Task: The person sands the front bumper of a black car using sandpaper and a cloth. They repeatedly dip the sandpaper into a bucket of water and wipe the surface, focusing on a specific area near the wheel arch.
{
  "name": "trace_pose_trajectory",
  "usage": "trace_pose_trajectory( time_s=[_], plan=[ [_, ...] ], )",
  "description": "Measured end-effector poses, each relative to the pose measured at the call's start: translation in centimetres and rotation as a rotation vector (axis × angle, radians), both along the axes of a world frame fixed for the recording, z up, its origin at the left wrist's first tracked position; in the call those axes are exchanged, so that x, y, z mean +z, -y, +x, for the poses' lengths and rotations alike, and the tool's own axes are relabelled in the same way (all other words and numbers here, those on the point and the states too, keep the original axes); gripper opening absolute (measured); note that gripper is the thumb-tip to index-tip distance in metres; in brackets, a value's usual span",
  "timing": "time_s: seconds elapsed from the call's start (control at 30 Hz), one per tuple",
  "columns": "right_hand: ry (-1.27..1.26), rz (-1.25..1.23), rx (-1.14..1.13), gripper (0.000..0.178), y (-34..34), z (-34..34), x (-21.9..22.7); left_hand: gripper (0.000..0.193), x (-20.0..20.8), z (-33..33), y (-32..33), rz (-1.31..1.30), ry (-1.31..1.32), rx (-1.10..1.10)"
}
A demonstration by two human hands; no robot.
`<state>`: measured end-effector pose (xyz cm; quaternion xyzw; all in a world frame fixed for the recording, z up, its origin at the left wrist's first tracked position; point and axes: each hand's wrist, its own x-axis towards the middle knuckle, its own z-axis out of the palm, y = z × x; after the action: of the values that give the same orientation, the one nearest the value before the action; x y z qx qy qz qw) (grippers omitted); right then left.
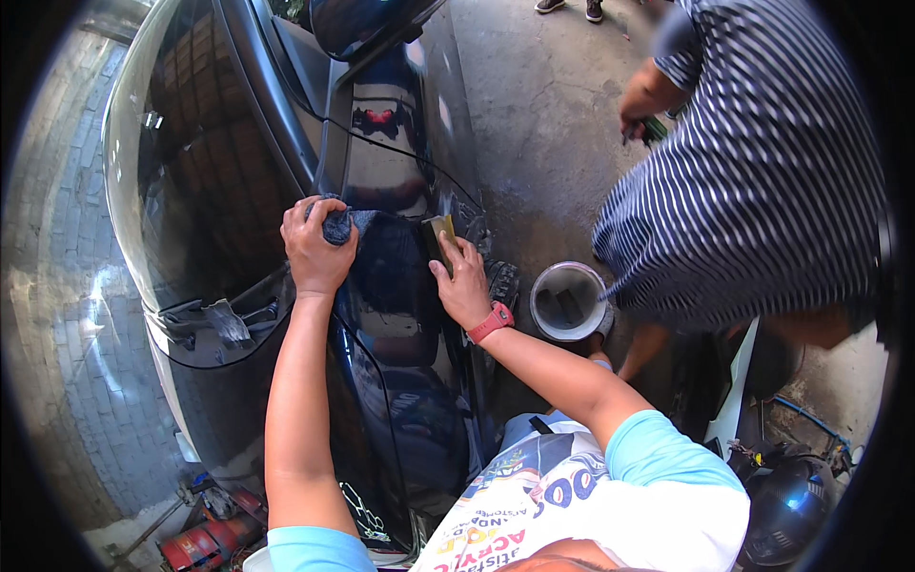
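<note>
My left hand (319, 250) is closed around a bunched dark blue cloth (336, 227), resting on the dark car near the lower corner of the windshield (205, 162). Farther right, my right hand (462, 283) grips a flat block (438, 234) with a yellowish side and presses it to the outer side of the car's front fender (381, 276). The underside of the block is hidden. Glossy reflections show on the dark panel. A red watch strap (491, 322) circles my right wrist.
A white bucket (569, 331) with dark contents stands beside the front tyre (502, 286). Close on the right, another person in a striped shirt (743, 181) bends over, holding something green. The side mirror (367, 24) juts out at the top. A red machine (210, 543) lies lower left.
</note>
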<state>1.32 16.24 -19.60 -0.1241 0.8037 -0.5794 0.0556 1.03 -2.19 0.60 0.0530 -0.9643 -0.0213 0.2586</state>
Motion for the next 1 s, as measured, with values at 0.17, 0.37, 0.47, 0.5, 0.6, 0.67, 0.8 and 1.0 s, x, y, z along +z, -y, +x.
trace_pose_trajectory(
  time_s=[0.17, 0.37, 0.47, 0.5, 0.6, 0.67, 0.8, 1.0],
  plan=[
    [0.218, -0.026, -0.130, 0.055, 1.3, -10.4, -2.1, 0.026, -0.2, -1.3, -0.7, 0.001, 0.007, -0.015],
    [-0.008, -0.006, -0.041, 0.053, 0.9, -2.6, 1.2, 0.026, -0.2, 0.3, 0.2, -0.009, 0.020, 0.022],
    [-0.077, -0.022, -0.063, 0.051, 1.1, -3.8, 0.3, 0.026, -0.4, 0.1, 0.0, -0.014, 0.009, 0.021],
    [-0.010, -0.044, -0.086, 0.052, 1.5, -7.1, -1.1, 0.025, -0.3, -0.6, -0.5, -0.013, 0.009, 0.005],
    [0.194, -0.024, -0.017, 0.053, 1.6, -11.5, -1.5, 0.025, -0.2, -1.6, -0.8, -0.023, 0.009, -0.023],
    [0.062, -0.025, -0.095, 0.052, 1.5, -8.5, -1.5, 0.026, -0.7, -1.8, -0.8, -0.012, 0.012, -0.029],
    [-0.073, -0.046, -0.011, 0.052, 0.1, -0.9, 1.4, 0.029, -0.5, 0.6, 0.6, -0.015, 0.015, 0.021],
    [0.289, -0.059, -0.044, 0.049, 0.9, -11.1, -2.6, 0.024, -0.3, -1.8, -0.8, -0.039, 0.003, -0.025]
  ],
)
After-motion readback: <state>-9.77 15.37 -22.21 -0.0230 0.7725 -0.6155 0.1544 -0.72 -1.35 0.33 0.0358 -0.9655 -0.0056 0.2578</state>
